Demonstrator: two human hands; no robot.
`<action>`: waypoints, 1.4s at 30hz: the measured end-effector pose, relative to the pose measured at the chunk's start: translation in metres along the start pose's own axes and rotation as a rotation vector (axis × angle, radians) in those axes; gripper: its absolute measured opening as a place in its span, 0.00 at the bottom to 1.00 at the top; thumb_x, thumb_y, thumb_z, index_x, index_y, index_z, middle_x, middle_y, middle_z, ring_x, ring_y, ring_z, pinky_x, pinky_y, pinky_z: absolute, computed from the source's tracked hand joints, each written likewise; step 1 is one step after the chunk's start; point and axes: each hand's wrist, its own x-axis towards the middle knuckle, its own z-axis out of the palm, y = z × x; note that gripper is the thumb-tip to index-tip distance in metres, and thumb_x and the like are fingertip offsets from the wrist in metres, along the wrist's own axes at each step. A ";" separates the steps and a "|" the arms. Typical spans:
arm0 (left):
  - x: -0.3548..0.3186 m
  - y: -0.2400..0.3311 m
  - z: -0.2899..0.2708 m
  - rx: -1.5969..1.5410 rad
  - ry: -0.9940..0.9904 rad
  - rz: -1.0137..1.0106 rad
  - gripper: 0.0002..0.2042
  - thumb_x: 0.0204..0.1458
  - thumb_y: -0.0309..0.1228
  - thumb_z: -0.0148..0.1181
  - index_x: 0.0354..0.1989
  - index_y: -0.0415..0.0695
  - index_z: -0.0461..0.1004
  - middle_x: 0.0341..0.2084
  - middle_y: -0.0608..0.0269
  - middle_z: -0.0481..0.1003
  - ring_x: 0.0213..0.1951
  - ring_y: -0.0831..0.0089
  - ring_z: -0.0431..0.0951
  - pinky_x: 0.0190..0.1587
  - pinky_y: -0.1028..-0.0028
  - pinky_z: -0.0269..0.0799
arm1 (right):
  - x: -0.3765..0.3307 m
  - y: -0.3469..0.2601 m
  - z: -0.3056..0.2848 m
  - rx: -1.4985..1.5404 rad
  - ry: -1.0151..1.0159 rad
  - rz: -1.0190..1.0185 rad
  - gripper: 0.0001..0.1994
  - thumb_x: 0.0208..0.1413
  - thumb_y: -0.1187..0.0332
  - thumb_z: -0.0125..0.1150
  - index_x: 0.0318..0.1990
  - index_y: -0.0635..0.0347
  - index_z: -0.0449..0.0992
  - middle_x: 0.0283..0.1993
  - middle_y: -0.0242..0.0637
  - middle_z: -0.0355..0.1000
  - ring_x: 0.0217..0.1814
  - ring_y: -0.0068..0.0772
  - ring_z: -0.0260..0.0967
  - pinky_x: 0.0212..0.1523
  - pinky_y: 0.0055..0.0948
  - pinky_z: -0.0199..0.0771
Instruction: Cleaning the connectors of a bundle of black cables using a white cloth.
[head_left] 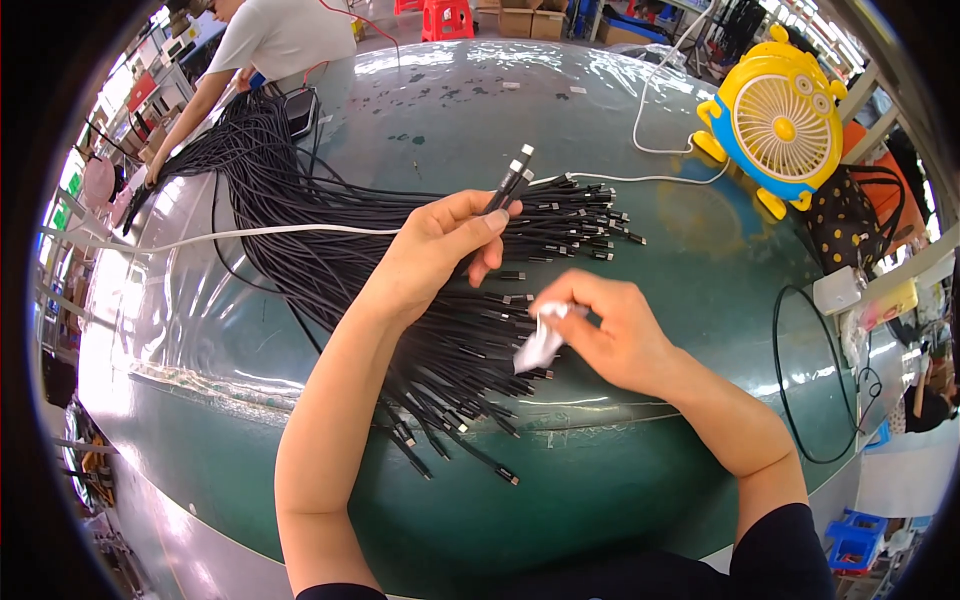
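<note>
My left hand (437,243) is closed around a few black cable ends (513,183), their silver plugs pointing up and away from me. Just to the right and nearer, my right hand (625,335) pinches a crumpled white cloth or tissue (540,347), slightly blurred and apart from the held plugs. Beneath both hands spreads a large bundle of black cables (320,235). Its many metal-tipped connectors fan out to the right, some toward the near side. My left hand hides part of the bundle.
The green table (680,420) has a clear glossy cover. A yellow and blue fan (785,130) stands at the far right, its white cord (640,178) crossing the cables. A black cable loop (780,380) lies at the right edge. Across the far left, another person (290,45) reaches toward the bundle.
</note>
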 end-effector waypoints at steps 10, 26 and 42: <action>-0.007 0.005 0.007 0.096 -0.022 -0.072 0.13 0.58 0.39 0.58 0.34 0.41 0.77 0.11 0.76 0.61 0.16 0.87 0.57 0.21 0.82 0.51 | 0.036 -0.008 -0.011 0.508 0.273 0.055 0.07 0.59 0.71 0.58 0.38 0.65 0.71 0.33 0.33 0.75 0.34 0.15 0.69 0.34 0.20 0.68; -0.007 0.006 0.012 0.167 -0.086 -0.055 0.09 0.57 0.32 0.59 0.29 0.45 0.66 0.19 0.76 0.65 0.21 0.88 0.60 0.23 0.84 0.53 | 0.027 0.002 -0.017 0.350 0.200 0.103 0.07 0.61 0.72 0.55 0.43 0.65 0.72 0.36 0.31 0.74 0.38 0.17 0.69 0.38 0.22 0.71; -0.002 -0.001 0.008 0.114 -0.014 -0.003 0.12 0.60 0.36 0.55 0.37 0.38 0.77 0.22 0.72 0.71 0.26 0.84 0.66 0.30 0.81 0.63 | 0.010 -0.006 -0.003 0.204 0.078 0.214 0.07 0.62 0.69 0.54 0.35 0.65 0.70 0.25 0.30 0.70 0.26 0.15 0.63 0.27 0.23 0.64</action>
